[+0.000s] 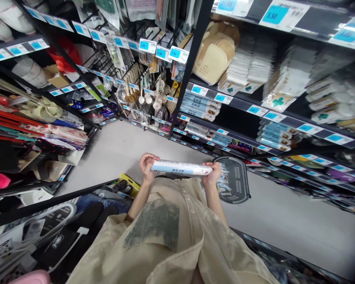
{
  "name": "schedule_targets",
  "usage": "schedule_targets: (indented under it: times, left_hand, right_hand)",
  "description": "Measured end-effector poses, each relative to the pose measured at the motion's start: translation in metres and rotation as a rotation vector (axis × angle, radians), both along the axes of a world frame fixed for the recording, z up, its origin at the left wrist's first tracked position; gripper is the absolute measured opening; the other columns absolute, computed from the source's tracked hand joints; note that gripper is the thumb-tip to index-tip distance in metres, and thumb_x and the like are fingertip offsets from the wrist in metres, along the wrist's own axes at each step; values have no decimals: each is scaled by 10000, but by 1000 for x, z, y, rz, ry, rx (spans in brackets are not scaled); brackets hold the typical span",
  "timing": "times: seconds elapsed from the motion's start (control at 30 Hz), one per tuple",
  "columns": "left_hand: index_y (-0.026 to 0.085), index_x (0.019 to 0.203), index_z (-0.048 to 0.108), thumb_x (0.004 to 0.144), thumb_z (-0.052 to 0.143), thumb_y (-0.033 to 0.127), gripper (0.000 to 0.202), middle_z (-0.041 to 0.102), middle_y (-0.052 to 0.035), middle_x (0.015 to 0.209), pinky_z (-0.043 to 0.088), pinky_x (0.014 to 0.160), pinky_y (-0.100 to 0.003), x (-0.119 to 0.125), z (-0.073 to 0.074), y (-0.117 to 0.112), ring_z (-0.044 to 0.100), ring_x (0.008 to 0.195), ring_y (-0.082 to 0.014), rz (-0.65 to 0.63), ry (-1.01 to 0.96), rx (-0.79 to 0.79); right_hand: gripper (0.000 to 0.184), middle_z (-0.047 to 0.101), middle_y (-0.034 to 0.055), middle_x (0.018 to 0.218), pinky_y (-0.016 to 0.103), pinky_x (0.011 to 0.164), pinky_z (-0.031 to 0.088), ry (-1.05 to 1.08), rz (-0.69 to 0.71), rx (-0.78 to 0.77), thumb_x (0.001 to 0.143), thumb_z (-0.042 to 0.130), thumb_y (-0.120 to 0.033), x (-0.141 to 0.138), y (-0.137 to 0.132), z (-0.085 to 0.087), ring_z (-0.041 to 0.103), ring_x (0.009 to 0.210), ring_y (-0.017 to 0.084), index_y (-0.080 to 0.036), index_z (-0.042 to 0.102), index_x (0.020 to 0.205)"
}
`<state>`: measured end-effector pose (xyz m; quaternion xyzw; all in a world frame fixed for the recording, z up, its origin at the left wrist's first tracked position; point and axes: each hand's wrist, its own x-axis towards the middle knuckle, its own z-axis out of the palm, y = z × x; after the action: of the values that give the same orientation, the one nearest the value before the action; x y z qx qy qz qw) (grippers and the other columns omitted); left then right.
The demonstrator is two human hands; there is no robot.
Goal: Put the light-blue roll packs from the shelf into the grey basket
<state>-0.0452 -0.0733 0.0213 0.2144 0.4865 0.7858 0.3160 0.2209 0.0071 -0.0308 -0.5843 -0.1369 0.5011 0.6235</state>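
Held level in front of my waist is a roll of food storage bags in white and light blue wrapping with printed lettering. My left hand is closed around its left end, and my right hand grips the right end. Similar blue and white rolls lie stacked on a shelf ahead, with another stack farther right. Beyond my right hand, a dark grey shopping basket stands on the floor with several small packs inside.
Shelving with price tags runs along the front and right. Spoons and other utensils hang at the back. A rack of hanging goods stands left, and packed slippers are close by at lower left. Grey floor lies between the shelves.
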Motion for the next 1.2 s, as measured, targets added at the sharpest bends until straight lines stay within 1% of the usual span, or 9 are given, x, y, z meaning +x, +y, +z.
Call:
schedule_targets:
  times: [0.17,0.33,0.43,0.57,0.77,0.87,1.0,1.1,1.2]
  left_hand:
    - [198,786,676,714,729,286,126,660,-10,689,575,683,-328,-2,0,3,683,662,-187,26,8,-14]
    - [201,772,650,697,694,251,101,651,0,671,562,681,-316,-6,-2,6,679,667,-184,63,2,-102]
    - [200,779,638,674,694,221,121,650,7,675,564,688,-300,-7,-4,7,666,662,-166,97,-26,-129]
    - [204,802,614,651,695,187,172,634,17,708,578,702,-284,-7,-5,9,643,675,-141,141,-64,-117]
    - [209,806,577,654,725,202,213,599,16,759,610,732,-287,-6,-5,10,624,755,-139,181,-64,-149]
    - [206,811,578,649,727,202,220,586,24,752,614,738,-288,-6,-5,9,616,751,-133,177,-84,-150]
    - [204,835,580,667,718,211,217,581,39,742,622,773,-309,-6,-7,9,608,704,-117,148,-98,-180]
    - [201,849,595,655,725,222,235,605,37,751,612,772,-301,-8,-10,10,619,696,-117,131,-113,-224]
    - [202,879,602,647,731,239,268,630,33,767,599,763,-295,-10,-15,12,646,702,-127,118,-127,-274]
  right_hand:
    - [204,531,-100,577,333,659,630,14,6,46,614,573,-212,-3,-5,-5,574,517,133,-257,461,779]
    - [198,573,-85,586,344,675,629,41,34,26,591,581,-193,-6,-6,-5,608,558,151,-251,509,766]
    - [200,615,-77,616,343,719,633,23,78,29,617,605,-196,-9,-6,-4,643,589,155,-244,536,798]
    - [180,674,-64,655,325,664,613,-29,105,-17,647,608,-218,-11,-6,-7,690,615,177,-246,544,813]
    - [208,698,-54,656,300,605,581,-49,112,-86,617,620,-235,-12,-7,-9,697,588,184,-242,527,802]
    - [230,699,-60,663,261,563,542,-46,93,-101,598,612,-217,-12,-7,-8,676,554,163,-241,506,800]
    - [255,690,-79,674,223,546,515,-32,93,-99,618,610,-197,-10,-6,-9,664,541,139,-246,482,833]
    - [262,680,-82,686,228,536,522,-27,106,-135,640,637,-210,-8,-6,-11,665,540,139,-248,461,830]
    - [264,698,-67,712,260,550,554,-15,133,-182,641,661,-233,-6,-8,-13,680,559,155,-246,470,822]
